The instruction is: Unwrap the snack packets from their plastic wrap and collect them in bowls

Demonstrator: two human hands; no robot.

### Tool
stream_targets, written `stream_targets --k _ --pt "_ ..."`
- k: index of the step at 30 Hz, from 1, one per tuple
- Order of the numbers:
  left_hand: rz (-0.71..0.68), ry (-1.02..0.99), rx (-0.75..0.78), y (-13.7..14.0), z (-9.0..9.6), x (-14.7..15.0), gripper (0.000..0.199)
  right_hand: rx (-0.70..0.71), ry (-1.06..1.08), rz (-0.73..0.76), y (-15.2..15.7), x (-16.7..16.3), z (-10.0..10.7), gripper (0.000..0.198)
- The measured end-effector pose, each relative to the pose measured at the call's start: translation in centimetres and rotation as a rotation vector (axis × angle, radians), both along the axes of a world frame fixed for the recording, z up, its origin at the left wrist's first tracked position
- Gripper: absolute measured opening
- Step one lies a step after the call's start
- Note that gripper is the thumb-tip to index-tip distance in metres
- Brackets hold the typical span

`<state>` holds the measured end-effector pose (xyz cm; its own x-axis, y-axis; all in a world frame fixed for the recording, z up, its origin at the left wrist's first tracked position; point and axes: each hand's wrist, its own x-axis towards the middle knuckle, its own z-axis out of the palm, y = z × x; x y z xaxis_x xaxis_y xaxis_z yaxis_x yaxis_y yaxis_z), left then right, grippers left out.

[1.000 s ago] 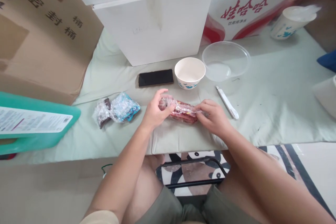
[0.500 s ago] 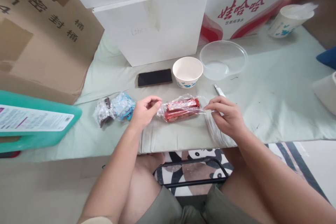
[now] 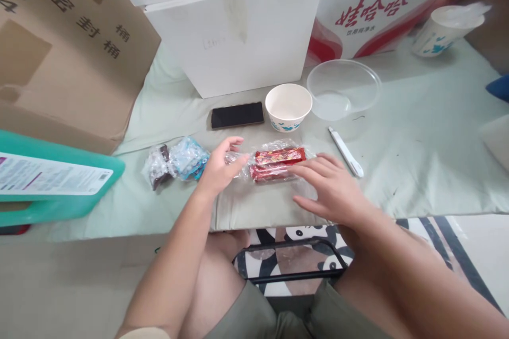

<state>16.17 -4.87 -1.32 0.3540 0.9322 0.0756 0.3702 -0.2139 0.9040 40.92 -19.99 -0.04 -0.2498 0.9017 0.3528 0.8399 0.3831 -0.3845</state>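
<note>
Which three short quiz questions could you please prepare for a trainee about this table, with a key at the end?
1. Multiple choice: what lies directly to the left of the blue-patterned paper bowl?
A. a utility knife
B. a smartphone
C. a paper cup

2. True or false: the clear plastic bowl is to the right of the blue-patterned paper bowl.

3. Fill in the colour: between the left hand and the right hand lie ____ packets in clear plastic wrapping.

Key: 1. B; 2. True; 3. red.
</note>
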Motion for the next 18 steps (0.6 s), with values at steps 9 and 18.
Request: stream_targets --k 9,18 --pt "0.038 -0.038 -0.173 0.8 -0.2 0.1 0.020 -0.182 0.088 0.023 -0.6 -1.0 -0.7 0.059" --pt "0.048 -0.168 -0.226 0.8 1.0 0.1 0.025 -0.372 0.171 0.274 -0.7 -0.7 0.7 0.034"
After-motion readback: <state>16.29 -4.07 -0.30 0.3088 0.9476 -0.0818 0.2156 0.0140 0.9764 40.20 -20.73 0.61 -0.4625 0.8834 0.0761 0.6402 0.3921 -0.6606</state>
